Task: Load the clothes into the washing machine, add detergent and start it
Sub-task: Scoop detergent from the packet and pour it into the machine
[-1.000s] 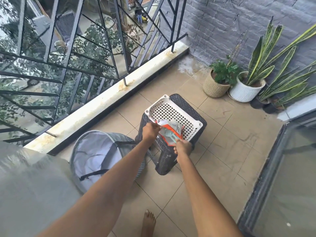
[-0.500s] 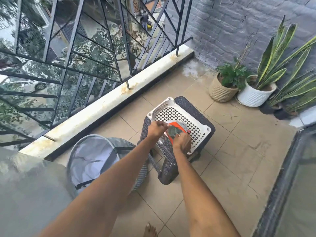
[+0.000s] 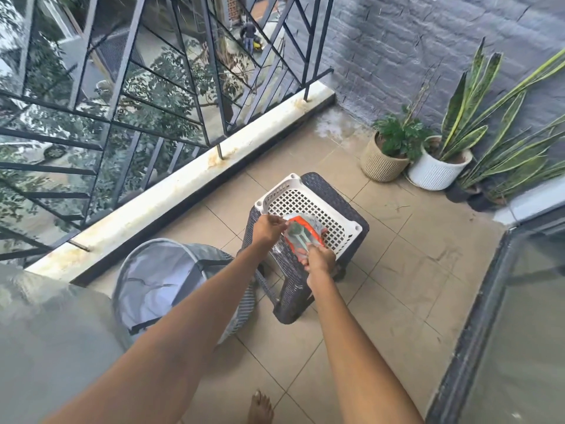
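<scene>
An orange and grey detergent pouch (image 3: 301,234) in clear wrap lies in a white perforated tray (image 3: 308,203) on top of a dark woven stool (image 3: 293,289). My left hand (image 3: 269,229) pinches the pouch's upper left edge. My right hand (image 3: 319,261) grips its lower end. A grey pop-up laundry hamper (image 3: 159,276) stands tilted to the left of the stool, its inside showing only pale lining. A grey surface (image 3: 46,347) at the lower left is blurred; I cannot tell what it is.
A metal balcony railing (image 3: 122,102) on a white curb (image 3: 171,191) runs along the left. Potted plants (image 3: 394,148) and a white pot (image 3: 437,169) stand against the brick wall at the right. A glass door (image 3: 519,332) borders the right side. My bare foot (image 3: 260,408) is on the tiles.
Both hands stay on the detergent pouch over the tray and have turned it slightly, the right hand shifting lower on it. The camera view has drifted.
</scene>
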Demonstrator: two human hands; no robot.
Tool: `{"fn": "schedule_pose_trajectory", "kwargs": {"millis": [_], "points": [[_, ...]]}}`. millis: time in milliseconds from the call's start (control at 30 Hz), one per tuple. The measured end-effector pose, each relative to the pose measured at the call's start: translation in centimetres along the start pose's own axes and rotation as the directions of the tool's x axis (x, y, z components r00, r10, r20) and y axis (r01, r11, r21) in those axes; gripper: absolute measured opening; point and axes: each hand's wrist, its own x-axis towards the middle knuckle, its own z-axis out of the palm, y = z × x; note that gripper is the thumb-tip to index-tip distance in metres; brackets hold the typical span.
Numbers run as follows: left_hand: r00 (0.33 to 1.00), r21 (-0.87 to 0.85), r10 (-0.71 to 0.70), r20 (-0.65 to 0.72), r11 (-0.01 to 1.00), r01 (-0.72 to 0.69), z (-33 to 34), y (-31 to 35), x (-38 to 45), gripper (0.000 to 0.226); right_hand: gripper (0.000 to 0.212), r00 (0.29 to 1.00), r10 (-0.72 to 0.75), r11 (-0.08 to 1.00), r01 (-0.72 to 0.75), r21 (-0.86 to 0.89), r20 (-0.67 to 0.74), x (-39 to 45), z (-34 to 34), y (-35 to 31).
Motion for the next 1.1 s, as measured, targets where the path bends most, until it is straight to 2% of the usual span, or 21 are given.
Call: {"fn": "schedule_pose_trajectory", "kwargs": {"millis": [167,300,367,433,533,600,733,867,1000,1033,1067,1100], "points": [[0.998,0.009,-0.05,-0.044,0.999,0.051,0.2,-1.6,-1.9,0.024,0.016,0.997,0.068,0.995,-0.07,0.076,0.02,-2.0,-1.8,0.5],[0.982,-0.3,-0.154,-0.106,0.947,0.116,0.2,-3.2,-4.2,0.033,0.013,0.994,0.104,0.99,-0.107,0.096,0.038,-4.2,-2.9,1.0],[0.961,-0.505,-0.257,-0.104,0.846,0.171,0.1,-3.6,-5.8,0.03,0.012,0.992,0.113,0.99,-0.117,0.084,0.046,-5.6,-3.4,1.1],[0.945,-0.692,-0.325,-0.017,0.686,0.223,-0.6,-3.5,-7.7,0.029,0.011,0.993,0.096,0.993,-0.101,0.064,0.072,-7.4,-3.7,0.6],[0.952,-0.835,-0.274,0.138,0.485,0.261,-2.4,-2.2,-10.7,0.047,0.008,0.986,0.047,0.999,-0.05,0.013,0.161,-10.6,-3.6,-1.1],[0.959,-0.919,-0.236,0.157,0.32,0.23,-4.3,-0.2,-12.6,0.052,0.012,0.969,0.014,1.0,-0.007,-0.028,0.245,-13.3,-3.5,-2.9],[0.961,-0.977,-0.21,0.182,0.071,0.2,-9.7,3.7,-15.4,0.052,0.014,0.915,-0.07,0.98,0.136,-0.142,0.396,-18.3,-2.1,-6.7],[0.984,-0.992,-0.146,0.1,-0.092,0.087,-15.9,5.9,-17.8,0.052,0.016,0.871,-0.129,0.96,0.23,-0.161,0.474,-23.2,0.8,-10.3],[0.993,-0.988,-0.104,-0.052,-0.139,-0.067,-23.0,6.1,-20.3,0.052,0.013,0.812,-0.172,0.922,0.332,-0.199,0.557,-29.2,5.5,-13.6],[0.99,-0.987,-0.128,-0.058,-0.139,-0.076,-23.6,6.2,-20.3,0.051,0.013,0.794,-0.186,0.913,0.357,-0.196,0.579,-29.8,5.8,-14.1],[0.978,-0.986,-0.145,-0.152,-0.044,-0.16,-25.4,6.2,-21.2,0.049,0.013,0.777,-0.189,0.91,0.368,-0.19,0.601,-30.9,7.1,-14.4],[0.976,-0.981,-0.144,-0.161,-0.087,-0.174,-27.6,6.2,-22.0,0.047,0.013,0.757,-0.189,0.91,0.374,-0.177,0.626,-32.1,8.5,-14.7]]}}
